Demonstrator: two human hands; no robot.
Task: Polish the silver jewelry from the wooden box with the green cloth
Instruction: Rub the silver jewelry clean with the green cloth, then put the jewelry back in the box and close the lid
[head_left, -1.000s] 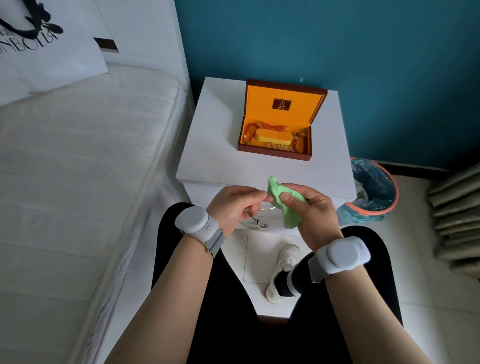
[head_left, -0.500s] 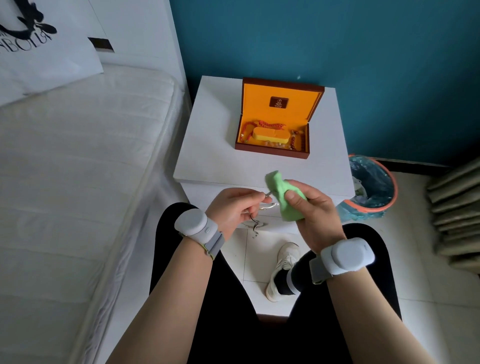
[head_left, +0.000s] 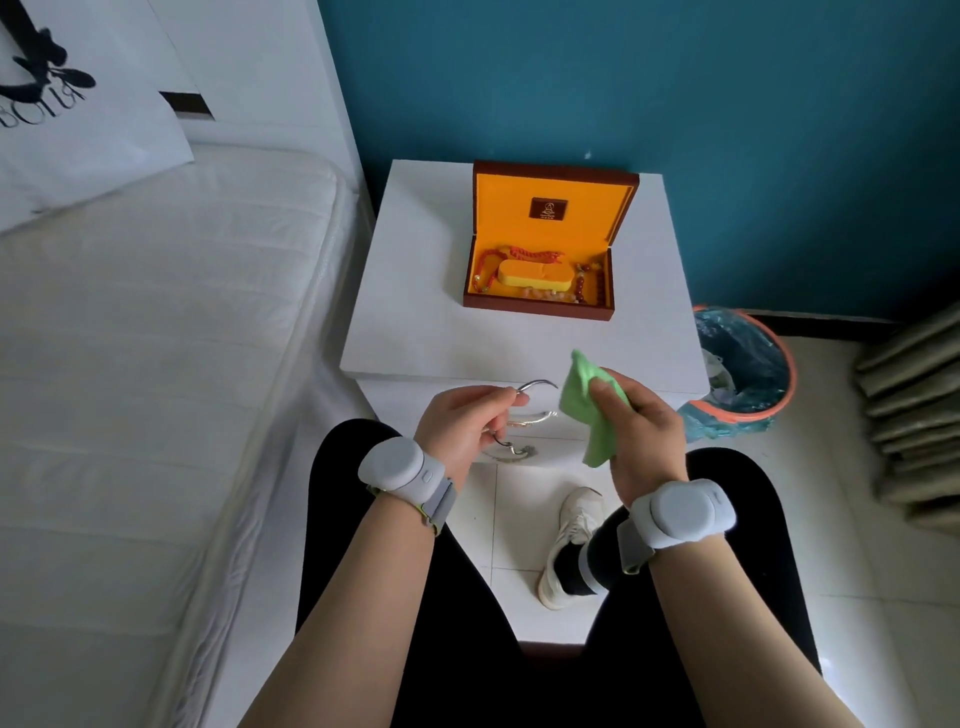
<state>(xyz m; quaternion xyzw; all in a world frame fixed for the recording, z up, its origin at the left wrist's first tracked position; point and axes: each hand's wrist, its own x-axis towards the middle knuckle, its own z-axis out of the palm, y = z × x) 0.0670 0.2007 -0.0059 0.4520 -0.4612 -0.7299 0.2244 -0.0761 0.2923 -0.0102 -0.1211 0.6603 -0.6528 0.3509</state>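
Observation:
My left hand (head_left: 465, 423) pinches a thin silver bangle (head_left: 537, 385), whose open curved end sticks out to the right of my fingers. My right hand (head_left: 636, 426) grips the folded green cloth (head_left: 592, 410), held just right of the bangle's tip and apart from it. Both hands hover in front of the white nightstand (head_left: 415, 312). The wooden box (head_left: 540, 304) stands open on top, with an orange lining, an orange cushion and several red and brown bead strands inside.
A white mattress (head_left: 156, 364) runs along the left. An orange-rimmed bin (head_left: 779, 395) with a blue liner stands right of the nightstand. The nightstand's drawer handles (head_left: 530, 415) sit just behind my hands. My knees and a white shoe (head_left: 569, 535) are below.
The cloth was wrapped around the bangle's end; my right hand has drawn it off to the right, leaving the bangle's curved tip bare. Both hands have shifted apart a little.

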